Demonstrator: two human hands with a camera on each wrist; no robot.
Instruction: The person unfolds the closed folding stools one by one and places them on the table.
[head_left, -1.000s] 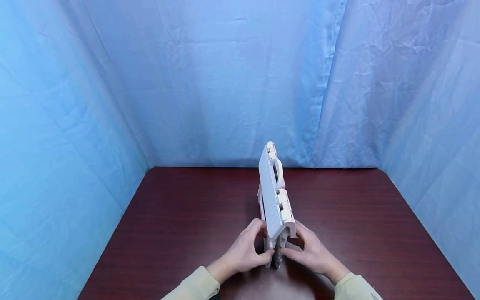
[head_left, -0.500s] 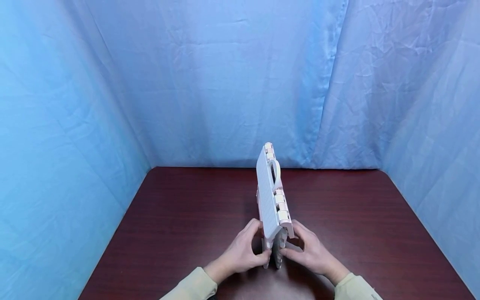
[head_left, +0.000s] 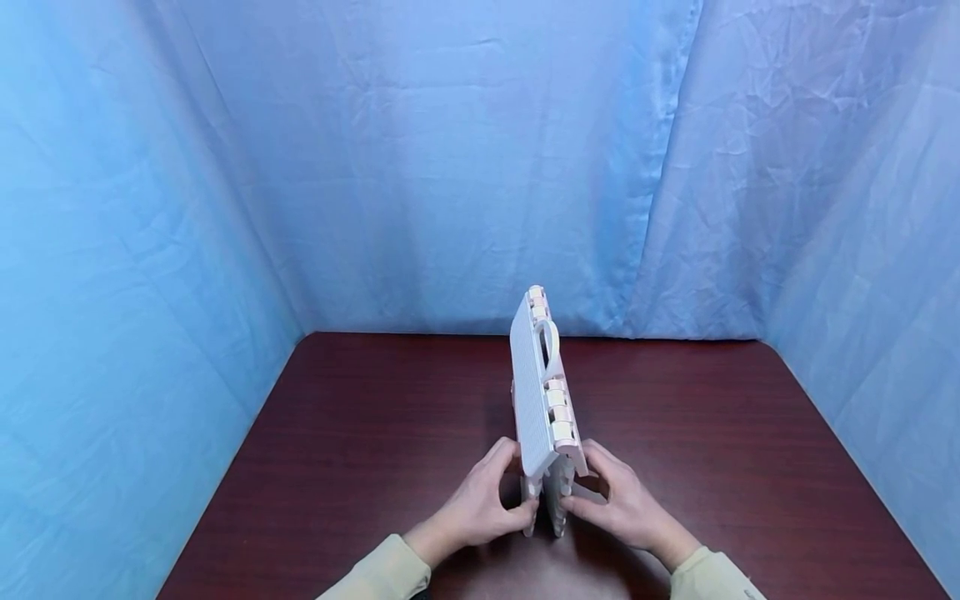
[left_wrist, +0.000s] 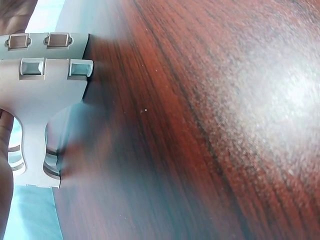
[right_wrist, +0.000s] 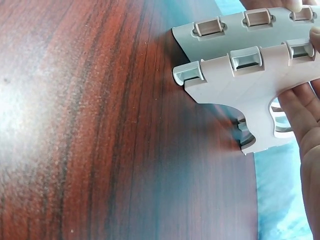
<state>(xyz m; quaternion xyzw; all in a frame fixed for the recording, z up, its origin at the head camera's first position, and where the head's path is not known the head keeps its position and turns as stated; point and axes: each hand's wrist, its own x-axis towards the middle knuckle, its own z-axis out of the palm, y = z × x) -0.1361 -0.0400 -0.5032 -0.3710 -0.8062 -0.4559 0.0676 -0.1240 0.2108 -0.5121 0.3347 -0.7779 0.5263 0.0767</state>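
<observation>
A white and pale pink plastic folding stool [head_left: 534, 408] stands upright on the table, mostly folded, with its hinged edge and loop handle [head_left: 551, 346] on top. My left hand [head_left: 480, 498] grips the left leg panel, thumb on its near edge. The right leg panel is pinched by my right hand [head_left: 626, 502] in the same way. Between the two panels a narrow gap shows at the near end. The right wrist view shows a leg panel [right_wrist: 250, 92] with hinge lugs along its edge, and my fingers are partly cut off there. A similar leg panel [left_wrist: 32, 92] lies at the left of the left wrist view.
The dark red wood-grain table [head_left: 375, 400] extends on both sides of the stool. Light blue curtains [head_left: 450, 167] enclose its back and sides. Pale sleeves cover both forearms.
My left hand has drawn slightly left with its leg panel, and the gap between the two panels has widened. The stool's top has shifted a little left, while my right hand stays almost in place.
</observation>
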